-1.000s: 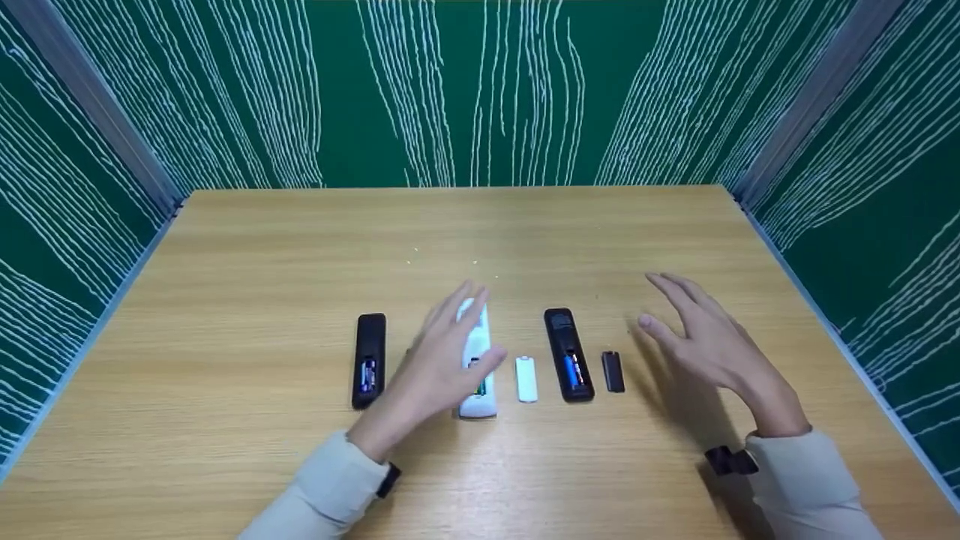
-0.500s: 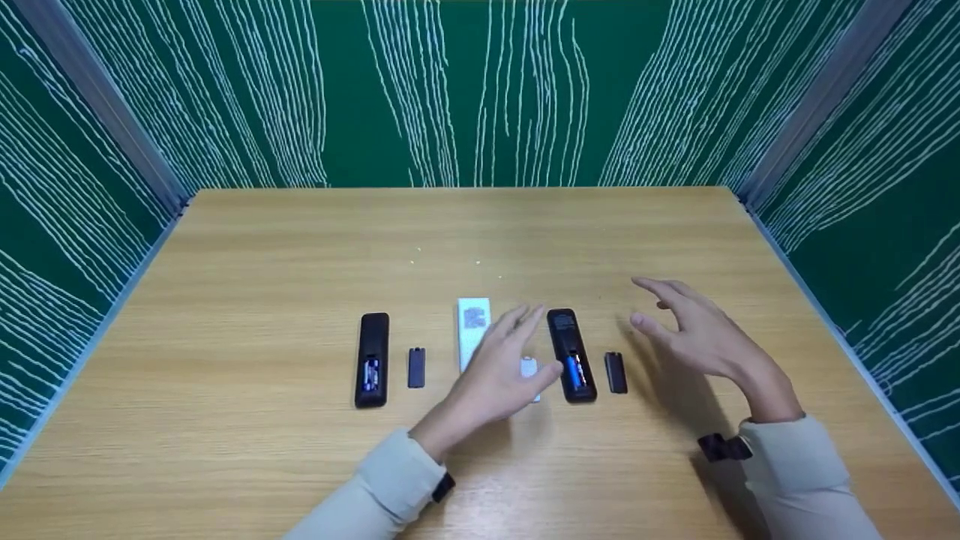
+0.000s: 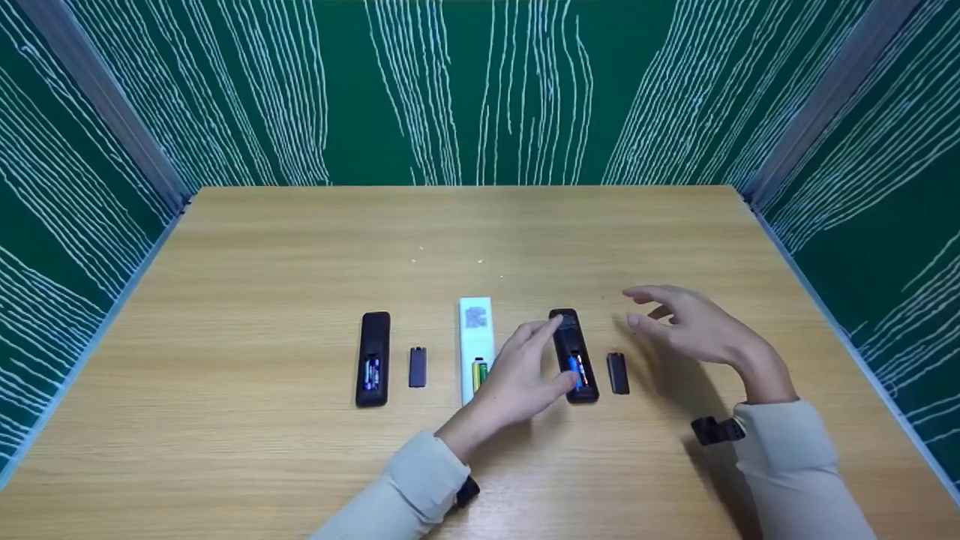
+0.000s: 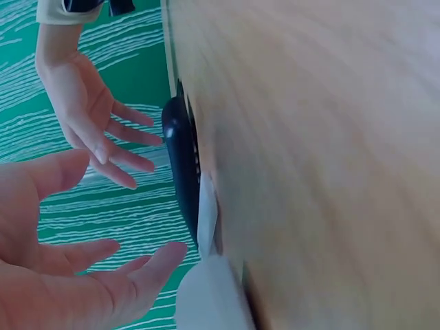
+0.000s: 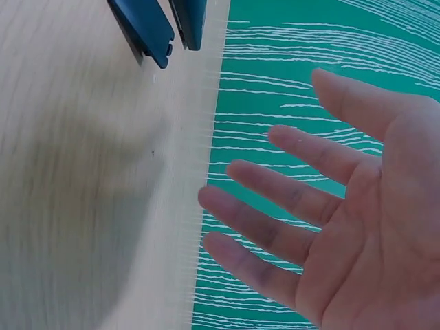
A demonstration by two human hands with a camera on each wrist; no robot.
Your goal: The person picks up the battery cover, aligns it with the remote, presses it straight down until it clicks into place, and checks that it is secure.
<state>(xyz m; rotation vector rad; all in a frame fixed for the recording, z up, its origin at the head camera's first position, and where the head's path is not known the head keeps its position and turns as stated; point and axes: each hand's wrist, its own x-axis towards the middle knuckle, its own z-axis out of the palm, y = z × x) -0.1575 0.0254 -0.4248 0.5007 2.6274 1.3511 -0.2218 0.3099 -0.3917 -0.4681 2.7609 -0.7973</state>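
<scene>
Three remote controls lie face down with battery bays uncovered: a black remote [image 3: 372,330] on the left, a white remote [image 3: 475,330] in the middle, and another black remote [image 3: 568,334] on the right. Above the gap between the white and right black remotes hovers my left hand [image 3: 523,379], fingers extended and holding nothing. It hides the white battery cover [image 4: 207,213] in the head view, though the left wrist view shows that piece. My right hand [image 3: 701,330] hangs in the air right of a black battery cover [image 3: 618,373], its fingers loosely bent around nothing.
A second black battery cover [image 3: 418,367] lies between the left black remote and the white one. Small pale specks [image 3: 480,261] dot the wooden table [image 3: 300,247] further back. Green walls [image 3: 630,45] with white lines stand around the table's back and sides.
My left hand has moved right, from over the white remote toward the right black remote, uncovering the left black battery cover. My right hand has shifted slightly left, its fingers bending more.
</scene>
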